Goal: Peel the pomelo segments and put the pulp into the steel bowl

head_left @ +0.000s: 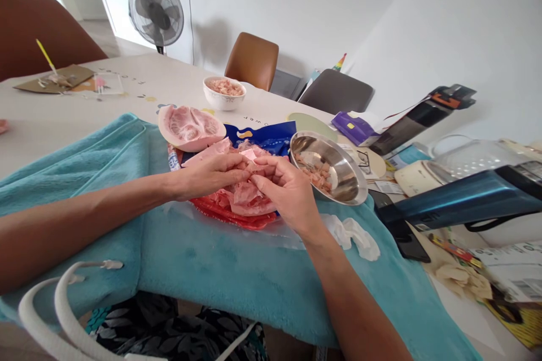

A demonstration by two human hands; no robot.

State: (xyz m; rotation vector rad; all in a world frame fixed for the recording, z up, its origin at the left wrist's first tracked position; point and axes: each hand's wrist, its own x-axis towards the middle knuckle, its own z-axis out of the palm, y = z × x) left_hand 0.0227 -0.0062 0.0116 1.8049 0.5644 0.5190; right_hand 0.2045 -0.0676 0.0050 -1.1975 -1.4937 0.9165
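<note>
My left hand (212,175) and my right hand (290,189) meet over a pile of pink pomelo peel and membrane (237,200). Both are closed, fingertips pinching a small pale piece of pomelo (252,167), which the fingers partly cover. The pile rests on red and blue plastic packaging (271,136). Just beyond my left hand lies a hollowed pomelo rind half (192,128), pink inside. Right of my right hand, a tilted steel bowl (345,172) contains loose pomelo flesh (315,174). Farther back, a white bowl (224,101) is heaped with similar flesh.
A teal towel (228,271) covers the table's near edge. Crumpled tissue (355,237) lies below the steel bowl. At right are a phone (409,242), a blue bottle (457,197) and a dark tumbler (415,118). White cords (63,304) loop at lower left.
</note>
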